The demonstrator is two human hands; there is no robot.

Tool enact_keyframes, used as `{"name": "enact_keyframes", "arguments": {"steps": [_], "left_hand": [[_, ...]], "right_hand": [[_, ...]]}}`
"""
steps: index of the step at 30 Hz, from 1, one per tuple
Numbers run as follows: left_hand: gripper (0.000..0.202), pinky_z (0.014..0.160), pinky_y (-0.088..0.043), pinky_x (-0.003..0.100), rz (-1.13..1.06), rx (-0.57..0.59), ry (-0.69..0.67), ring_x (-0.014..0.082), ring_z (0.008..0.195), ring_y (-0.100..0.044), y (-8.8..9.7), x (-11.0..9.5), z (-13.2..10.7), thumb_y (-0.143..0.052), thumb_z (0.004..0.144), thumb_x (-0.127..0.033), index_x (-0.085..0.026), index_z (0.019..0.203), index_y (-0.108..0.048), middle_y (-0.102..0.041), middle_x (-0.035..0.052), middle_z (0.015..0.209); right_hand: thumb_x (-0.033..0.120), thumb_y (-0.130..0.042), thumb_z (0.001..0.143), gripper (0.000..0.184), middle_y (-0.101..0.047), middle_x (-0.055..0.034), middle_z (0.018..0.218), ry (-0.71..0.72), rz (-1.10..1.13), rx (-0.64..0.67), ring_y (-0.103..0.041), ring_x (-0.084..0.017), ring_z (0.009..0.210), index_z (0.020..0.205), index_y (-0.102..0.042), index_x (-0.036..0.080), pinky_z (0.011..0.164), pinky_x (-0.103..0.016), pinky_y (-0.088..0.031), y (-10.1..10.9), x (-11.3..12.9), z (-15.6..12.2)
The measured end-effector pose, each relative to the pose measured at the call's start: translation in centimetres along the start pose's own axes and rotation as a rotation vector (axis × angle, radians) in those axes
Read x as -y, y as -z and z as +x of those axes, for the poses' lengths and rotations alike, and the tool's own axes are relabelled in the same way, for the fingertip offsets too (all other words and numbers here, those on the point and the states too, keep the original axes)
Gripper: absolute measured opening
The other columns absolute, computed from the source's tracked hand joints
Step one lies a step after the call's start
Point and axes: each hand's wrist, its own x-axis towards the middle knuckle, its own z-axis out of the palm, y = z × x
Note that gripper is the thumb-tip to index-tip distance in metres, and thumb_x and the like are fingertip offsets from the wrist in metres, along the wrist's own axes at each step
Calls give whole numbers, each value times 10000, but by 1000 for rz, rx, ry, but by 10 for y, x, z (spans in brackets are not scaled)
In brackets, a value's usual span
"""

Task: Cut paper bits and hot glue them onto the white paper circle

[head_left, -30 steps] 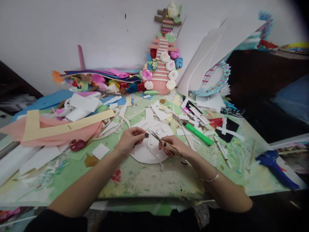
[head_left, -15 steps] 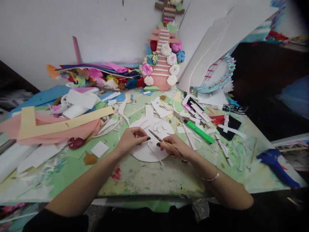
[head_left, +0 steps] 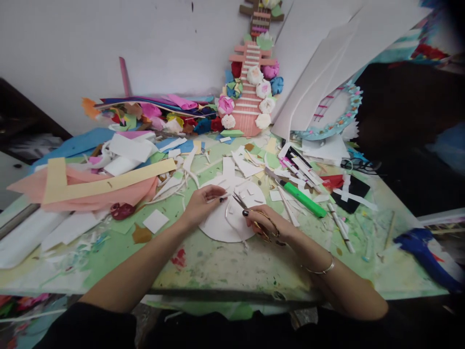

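My right hand (head_left: 267,222) is closed around gold-handled scissors (head_left: 254,215), whose blades point up and left over a white paper disc (head_left: 221,225) lying on the paint-stained green table (head_left: 232,266). My left hand (head_left: 203,203) is pinched on a small white paper strip (head_left: 222,198) right at the scissor tips. Small white offcuts are scattered on the disc and around it.
A green marker (head_left: 303,199) and white pens (head_left: 339,225) lie right of the disc. Pink and cream paper sheets (head_left: 90,189) cover the left side. A paper-flower guitar model (head_left: 250,92) leans on the wall behind, with white boards (head_left: 319,68) beside it. A blue glue gun (head_left: 425,249) sits far right.
My left hand's pinch has moved closer to the scissor tips, so the white strip now sits at the blades. The head view shifted slightly.
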Motion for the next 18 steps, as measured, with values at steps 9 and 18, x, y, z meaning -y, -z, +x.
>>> {"name": "enact_keyframes", "arguments": {"steps": [9,18], "left_hand": [[175,713,-478,327,712,-123,-140,213,783,-620,19,-11,-2,-604,729,-345,-181,791,-599,-677,77,853],[181,533,-288,305,1107,241,186,245,682,-592,22,-27,-21,-582,719,-383,-211,668,-554,-659,78,731]], "right_hand": [[610,-481,818,467,-415,55,435,-3,-32,18,-382,-83,350,696,-533,163,354,-208,-301,4,1,0],[579,-513,829,458,-431,51,447,-60,-35,45,-374,-60,355,690,-557,145,353,-189,-277,4,-1,4]]}}
